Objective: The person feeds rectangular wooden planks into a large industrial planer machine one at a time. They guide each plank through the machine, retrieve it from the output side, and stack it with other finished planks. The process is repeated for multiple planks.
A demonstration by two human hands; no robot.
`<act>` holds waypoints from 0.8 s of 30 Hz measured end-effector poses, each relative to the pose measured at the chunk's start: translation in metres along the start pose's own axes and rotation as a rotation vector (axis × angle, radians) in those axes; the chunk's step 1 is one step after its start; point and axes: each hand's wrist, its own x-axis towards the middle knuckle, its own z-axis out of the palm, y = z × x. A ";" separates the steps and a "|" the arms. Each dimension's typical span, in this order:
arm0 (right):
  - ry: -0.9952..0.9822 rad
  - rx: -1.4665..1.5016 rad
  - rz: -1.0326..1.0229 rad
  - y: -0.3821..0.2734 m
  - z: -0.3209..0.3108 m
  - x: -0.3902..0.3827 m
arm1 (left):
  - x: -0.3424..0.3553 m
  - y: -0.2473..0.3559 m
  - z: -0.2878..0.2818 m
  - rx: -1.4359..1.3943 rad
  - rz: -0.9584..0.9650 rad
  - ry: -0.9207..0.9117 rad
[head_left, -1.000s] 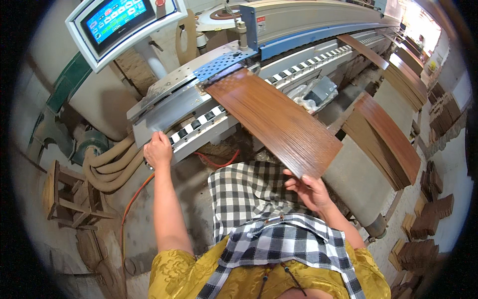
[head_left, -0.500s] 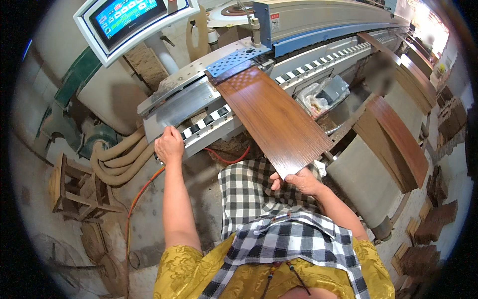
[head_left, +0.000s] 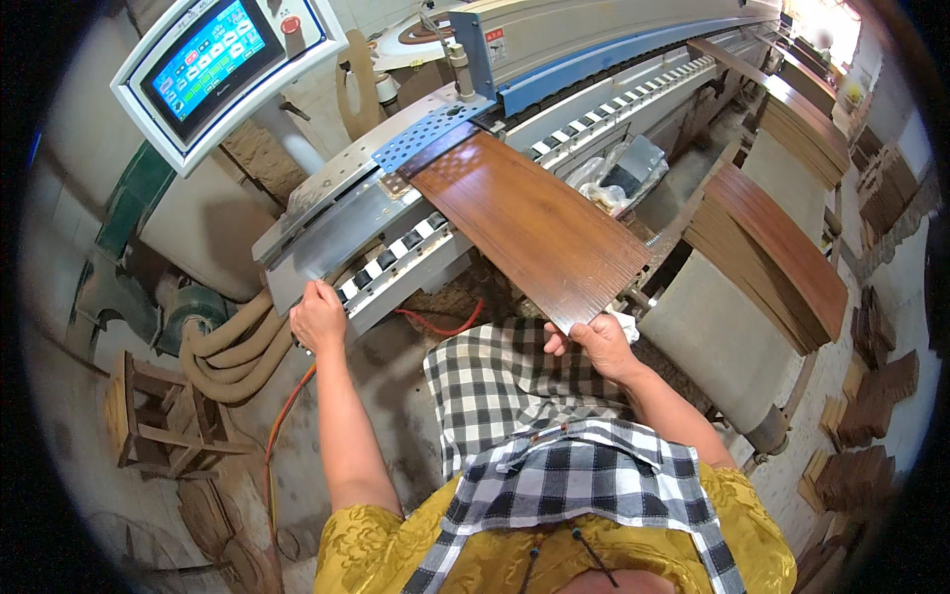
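Feeding stage: my right hand (head_left: 597,342) pinches the near end of the long brown wood-grain panel (head_left: 529,223), whose far end already lies under the perforated blue guide plate (head_left: 430,134); most remains outside. My left hand (head_left: 319,317) grasps the grey metal infeed rail (head_left: 327,243).

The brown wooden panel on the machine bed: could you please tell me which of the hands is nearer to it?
Right. The right hand grips the near end of the brown wooden panel; the left hand rests apart on the machine's metal infeed edge.
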 end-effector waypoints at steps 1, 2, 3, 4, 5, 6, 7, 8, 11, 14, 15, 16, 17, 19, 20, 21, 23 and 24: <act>0.019 -0.005 -0.008 -0.003 -0.002 0.001 | 0.000 -0.001 0.000 0.002 -0.002 0.003; 0.037 -0.009 -0.016 -0.006 -0.005 0.002 | 0.000 0.001 0.000 0.005 -0.004 0.006; 0.067 -0.046 -0.029 -0.010 -0.007 0.003 | -0.001 0.004 -0.001 0.044 0.029 0.082; 0.100 -0.057 -0.030 -0.010 -0.012 0.004 | -0.001 0.005 -0.001 0.057 0.033 0.084; 0.134 -0.067 -0.030 -0.009 -0.019 0.004 | -0.001 0.006 -0.001 0.069 0.036 0.085; 0.167 -0.078 -0.030 -0.008 -0.024 0.004 | -0.001 0.005 -0.001 0.081 0.040 0.087; 0.229 -0.085 -0.033 -0.012 -0.025 0.004 | -0.001 0.004 0.000 0.071 0.041 0.080; 0.255 -0.096 -0.078 -0.012 -0.032 0.006 | -0.001 0.004 -0.001 0.067 0.040 0.079; 0.365 -0.060 -0.116 -0.014 -0.051 0.011 | -0.003 0.003 0.000 0.065 0.031 0.075; 0.517 -0.128 -0.086 -0.024 -0.067 0.013 | -0.002 0.002 0.004 0.091 0.043 0.079; 0.529 -0.132 -0.122 -0.024 -0.074 0.015 | -0.001 -0.001 0.005 0.062 -0.003 -0.016; 0.570 -0.127 -0.142 -0.026 -0.079 0.017 | -0.001 -0.001 0.005 0.080 0.005 -0.012; 0.604 -0.108 -0.116 -0.029 -0.085 0.019 | 0.000 0.004 0.003 0.085 -0.029 -0.041; 0.656 0.018 -0.119 -0.031 -0.100 0.019 | -0.002 0.006 0.001 0.087 -0.043 -0.040; 0.674 0.122 -0.152 -0.033 -0.110 0.015 | -0.002 0.002 0.003 0.081 -0.025 -0.008; 0.670 0.138 -0.152 -0.039 -0.122 0.006 | -0.003 -0.001 0.003 0.080 -0.020 -0.013; 0.775 0.012 -0.215 -0.045 -0.153 -0.022 | -0.004 -0.004 0.003 0.074 -0.012 -0.011; 0.874 -0.082 -0.241 -0.046 -0.172 -0.042 | -0.003 -0.003 0.003 0.069 -0.005 0.000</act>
